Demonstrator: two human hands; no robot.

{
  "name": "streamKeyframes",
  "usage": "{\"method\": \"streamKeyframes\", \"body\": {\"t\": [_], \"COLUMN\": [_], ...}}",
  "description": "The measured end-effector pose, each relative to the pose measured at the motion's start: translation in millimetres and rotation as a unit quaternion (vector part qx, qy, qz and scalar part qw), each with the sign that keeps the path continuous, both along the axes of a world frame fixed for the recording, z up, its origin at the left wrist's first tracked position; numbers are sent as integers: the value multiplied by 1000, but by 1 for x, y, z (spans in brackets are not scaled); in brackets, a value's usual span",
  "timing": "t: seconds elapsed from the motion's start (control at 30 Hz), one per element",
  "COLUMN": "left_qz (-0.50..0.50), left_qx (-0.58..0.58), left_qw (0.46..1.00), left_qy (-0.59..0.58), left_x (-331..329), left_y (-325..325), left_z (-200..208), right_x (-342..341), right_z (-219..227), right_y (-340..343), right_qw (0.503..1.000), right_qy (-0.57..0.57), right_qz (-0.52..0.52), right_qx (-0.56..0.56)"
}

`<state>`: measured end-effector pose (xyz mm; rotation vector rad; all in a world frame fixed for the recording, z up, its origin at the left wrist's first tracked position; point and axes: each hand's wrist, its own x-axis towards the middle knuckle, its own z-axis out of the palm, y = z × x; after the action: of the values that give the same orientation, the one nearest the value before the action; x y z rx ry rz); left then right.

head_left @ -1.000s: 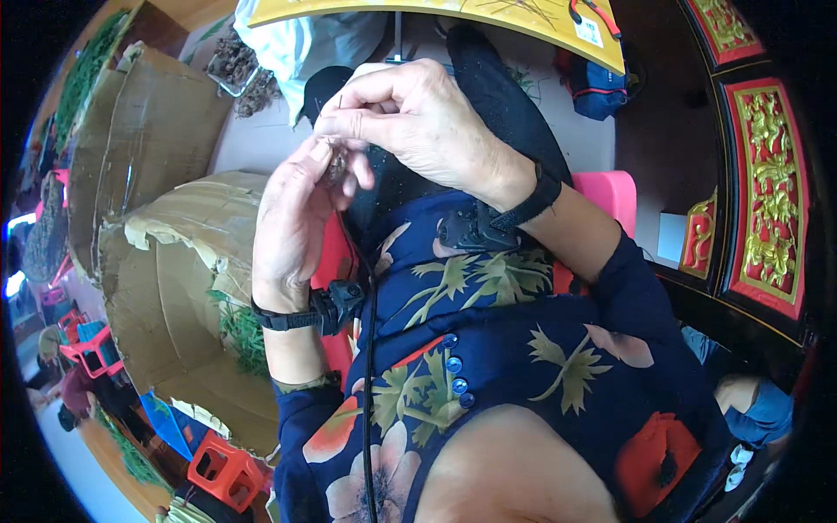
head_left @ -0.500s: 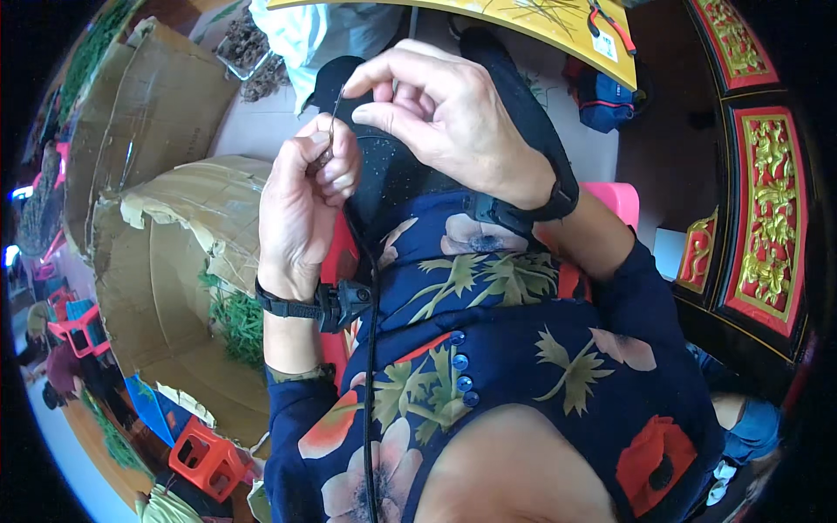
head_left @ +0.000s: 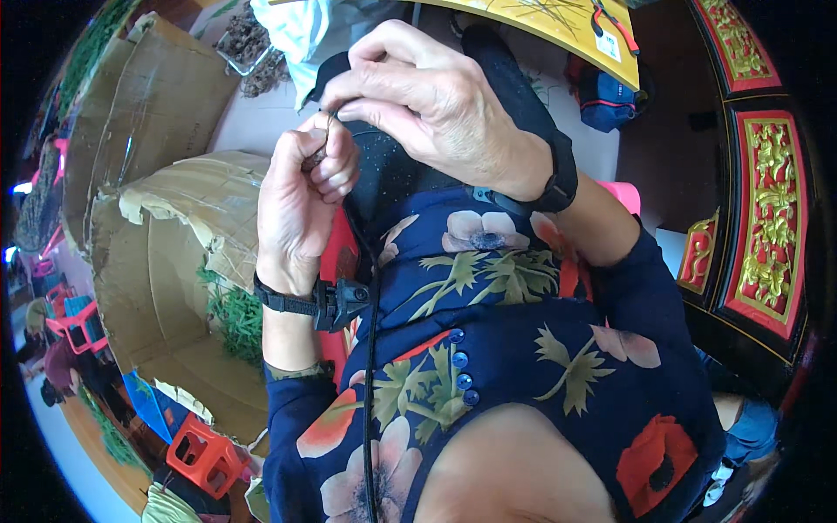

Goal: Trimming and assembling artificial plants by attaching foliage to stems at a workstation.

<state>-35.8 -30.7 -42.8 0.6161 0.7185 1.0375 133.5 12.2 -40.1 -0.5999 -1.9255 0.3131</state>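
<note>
Left hand [head_left: 301,183] closed in a fist round a brown lump [head_left: 315,159], thumb on top. Right hand [head_left: 453,109] pinched narrow just above it, thumb and fingertips on the upper end of a thin strand [head_left: 330,127]; strand runs down into the left fist, lower end hidden. Risks, my read: loose right pinch lets the strand slip; pulling too hard or off-axis bends, snaps or drags it free. Weak left grip lets the lump twist or crumble. Left thumb sits close to the strand, so a slip could prick it. Pliers [head_left: 623,33] on worktop [head_left: 567,37], beyond right hand, out of quick reach.
</note>
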Motion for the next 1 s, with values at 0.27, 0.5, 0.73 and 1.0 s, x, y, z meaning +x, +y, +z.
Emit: {"method": "streamKeyframes", "body": {"t": [0.27,0.5,0.73,1.0], "left_qz": [-21,17,-26,-79], "left_qx": [-16,-14,-7,18], "left_qw": [1000,997,997,995], "left_qy": [0,77,72,50], "left_x": [1,2,-1,-3], "left_y": [1,-2,0,-4], "left_z": [-2,-4,-2,3], "right_x": [1,-2,9,15], "right_z": [1,4,0,5], "right_y": [4,-1,5,13], "right_qw": [998,993,995,986], "right_qy": [-38,-105,-96,-144], "right_qz": [51,34,39,72], "right_qx": [-28,43,-17,29]}}
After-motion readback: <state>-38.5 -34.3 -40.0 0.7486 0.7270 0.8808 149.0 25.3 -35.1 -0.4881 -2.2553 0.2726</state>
